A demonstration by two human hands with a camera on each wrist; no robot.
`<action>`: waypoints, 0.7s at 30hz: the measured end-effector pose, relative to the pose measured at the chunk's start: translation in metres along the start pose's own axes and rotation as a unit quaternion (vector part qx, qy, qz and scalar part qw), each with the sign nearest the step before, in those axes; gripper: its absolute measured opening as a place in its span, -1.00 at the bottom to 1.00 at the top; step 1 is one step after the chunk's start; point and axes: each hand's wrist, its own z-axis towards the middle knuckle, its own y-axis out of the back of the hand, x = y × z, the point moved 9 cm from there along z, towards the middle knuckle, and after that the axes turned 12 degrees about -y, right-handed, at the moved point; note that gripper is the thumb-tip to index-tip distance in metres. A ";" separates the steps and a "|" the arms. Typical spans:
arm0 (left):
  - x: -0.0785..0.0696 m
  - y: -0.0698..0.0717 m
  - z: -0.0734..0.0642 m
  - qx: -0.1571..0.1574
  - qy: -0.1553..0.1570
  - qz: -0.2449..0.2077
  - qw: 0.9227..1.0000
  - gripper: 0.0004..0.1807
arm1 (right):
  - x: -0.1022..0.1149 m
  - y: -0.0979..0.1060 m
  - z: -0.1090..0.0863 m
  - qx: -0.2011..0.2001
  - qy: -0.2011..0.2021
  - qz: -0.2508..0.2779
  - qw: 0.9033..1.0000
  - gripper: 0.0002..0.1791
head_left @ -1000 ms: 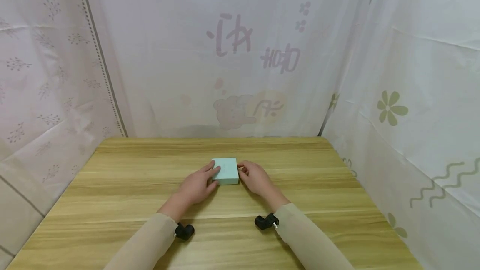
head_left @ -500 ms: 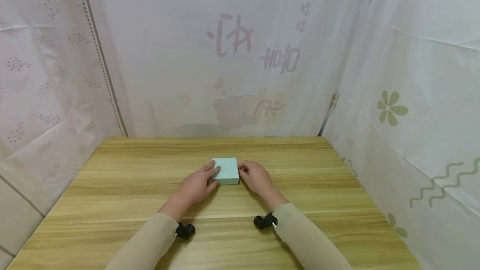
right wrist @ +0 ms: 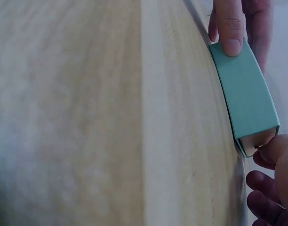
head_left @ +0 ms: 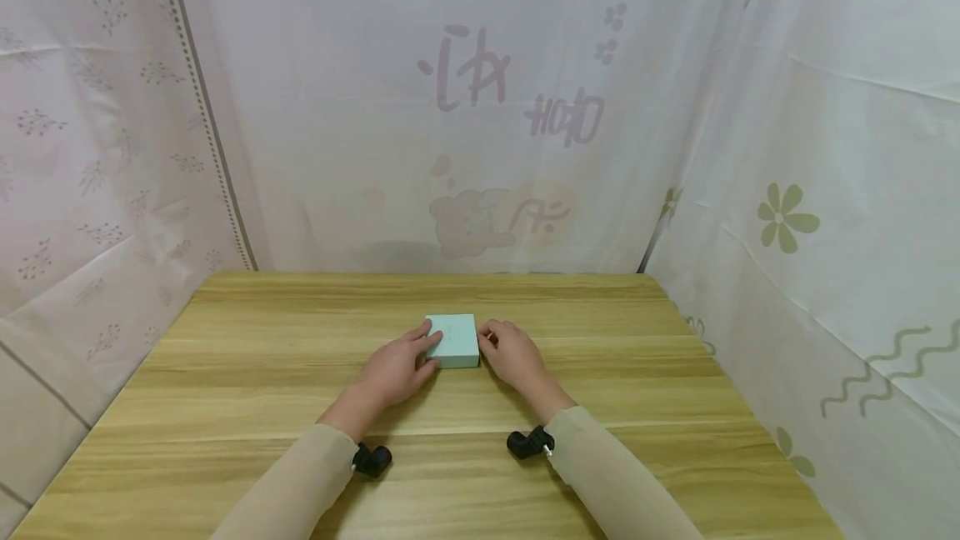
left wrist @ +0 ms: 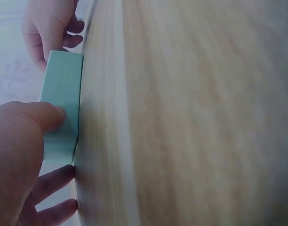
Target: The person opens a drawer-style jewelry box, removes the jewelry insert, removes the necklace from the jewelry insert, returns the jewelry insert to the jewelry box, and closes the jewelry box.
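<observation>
A small flat mint-green box [head_left: 453,338] lies on the wooden table [head_left: 480,457], toward the back middle. My left hand [head_left: 393,369] grips its left end, with the thumb [left wrist: 52,117] on the near side and fingers over the top and far side. At the opposite end my right hand [head_left: 516,354] has its thumb and forefinger close together, pinching at a small dark tab [right wrist: 257,148]. In the right wrist view this end of the box [right wrist: 245,94] is a brownish recess framed by the green sleeve. The right hand's other fingers are curled beneath.
A pale printed curtain [head_left: 337,148] hangs behind the table's back edge, and another curtain [head_left: 847,232] stands along the right side. Black wrist cameras [head_left: 372,461] stick out from both beige sleeves [head_left: 615,473] over the near table.
The head view has shifted very slightly. Both hands and the box stay almost exactly in place.
</observation>
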 end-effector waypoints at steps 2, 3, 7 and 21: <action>0.000 0.000 0.000 0.001 0.000 -0.002 1.000 -0.39 | 0.000 0.000 0.001 -0.002 -0.001 -0.007 1.000 -0.84; 0.000 0.000 0.000 0.001 0.001 -0.001 1.000 -0.39 | 0.000 0.000 0.001 -0.003 -0.002 -0.010 1.000 -0.85; -0.001 0.001 0.000 0.002 0.001 -0.002 1.000 -0.39 | -0.001 -0.001 0.002 -0.006 -0.005 -0.018 1.000 -0.87; 0.000 0.002 -0.001 -0.002 0.001 -0.005 1.000 -0.39 | 0.000 -0.002 0.001 -0.011 -0.004 -0.042 0.999 -0.88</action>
